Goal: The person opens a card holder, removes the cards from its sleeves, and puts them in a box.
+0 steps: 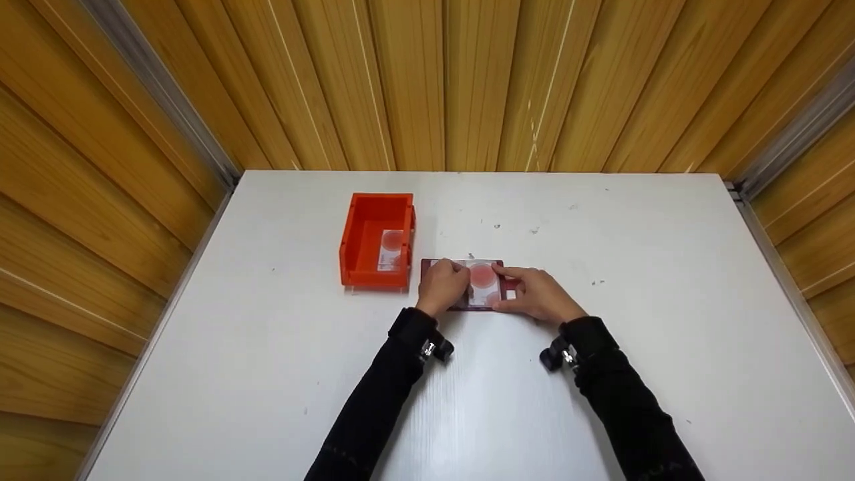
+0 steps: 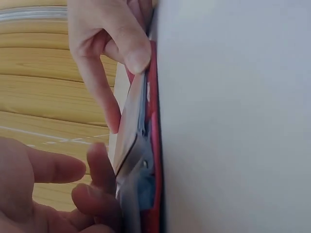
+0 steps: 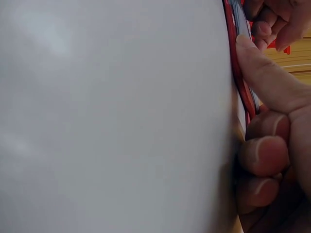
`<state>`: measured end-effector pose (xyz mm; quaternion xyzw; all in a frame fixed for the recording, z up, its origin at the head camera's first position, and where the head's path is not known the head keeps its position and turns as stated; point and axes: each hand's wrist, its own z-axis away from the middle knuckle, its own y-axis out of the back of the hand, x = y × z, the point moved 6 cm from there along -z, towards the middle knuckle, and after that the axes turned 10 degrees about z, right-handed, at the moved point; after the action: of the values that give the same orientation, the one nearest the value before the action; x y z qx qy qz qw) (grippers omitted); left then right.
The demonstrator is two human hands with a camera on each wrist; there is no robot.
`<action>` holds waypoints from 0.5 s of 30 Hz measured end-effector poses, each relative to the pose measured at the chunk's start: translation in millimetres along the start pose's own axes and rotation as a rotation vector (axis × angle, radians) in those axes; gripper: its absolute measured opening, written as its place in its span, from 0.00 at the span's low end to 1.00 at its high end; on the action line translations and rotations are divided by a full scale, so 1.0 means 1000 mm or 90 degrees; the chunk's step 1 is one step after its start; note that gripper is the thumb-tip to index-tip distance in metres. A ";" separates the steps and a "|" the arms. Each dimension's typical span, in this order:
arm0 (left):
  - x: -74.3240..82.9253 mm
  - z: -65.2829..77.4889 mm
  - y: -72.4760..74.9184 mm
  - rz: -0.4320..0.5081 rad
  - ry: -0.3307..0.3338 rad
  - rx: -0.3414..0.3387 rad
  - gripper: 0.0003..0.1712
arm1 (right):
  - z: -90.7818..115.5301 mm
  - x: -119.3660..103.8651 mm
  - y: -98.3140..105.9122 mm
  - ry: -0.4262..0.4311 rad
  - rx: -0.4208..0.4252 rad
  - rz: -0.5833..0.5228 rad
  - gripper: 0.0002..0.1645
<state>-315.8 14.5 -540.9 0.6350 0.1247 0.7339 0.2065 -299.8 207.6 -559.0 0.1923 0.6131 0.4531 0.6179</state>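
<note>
A dark red card holder (image 1: 426, 269) lies spread on the white table, with clear sleeves and a white card with pink circles (image 1: 482, 276) on its right half. My right hand (image 1: 538, 294) grips the holder's right end, thumb at the near edge and index finger at the far edge. Over the left part, my left hand (image 1: 443, 287) has bent fingers against the clear sleeves (image 2: 131, 167). Whether those fingertips pinch a sleeve is unclear in the left wrist view. The right thumb (image 3: 262, 73) presses the holder's edge in the right wrist view.
An orange-red plastic bin (image 1: 347, 257) stands to the left of the card holder, with a similar pink-circled card (image 1: 390, 250) inside. Wood-patterned walls (image 1: 444, 87) enclose the back and sides of the white table (image 1: 267, 374).
</note>
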 end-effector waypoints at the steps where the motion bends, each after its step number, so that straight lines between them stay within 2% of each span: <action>1: 0.000 0.000 0.000 0.014 0.002 -0.009 0.17 | 0.000 0.000 0.000 -0.002 0.001 0.001 0.49; 4: -0.001 0.002 -0.001 0.046 0.014 -0.029 0.20 | -0.001 0.001 0.002 -0.003 0.005 0.005 0.49; 6: -0.002 0.002 -0.001 0.044 0.022 -0.036 0.22 | -0.001 0.002 0.002 -0.003 0.005 0.004 0.49; 10: -0.004 0.001 -0.001 -0.033 0.025 -0.031 0.21 | -0.001 0.002 0.000 -0.003 -0.003 0.001 0.50; 15: -0.004 0.000 -0.003 -0.111 0.004 -0.057 0.20 | -0.001 0.001 -0.001 0.001 -0.005 0.002 0.50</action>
<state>-315.0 15.4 -545.5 0.6095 0.1475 0.7201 0.2971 -300.7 207.2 -560.6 0.1904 0.6117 0.4568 0.6172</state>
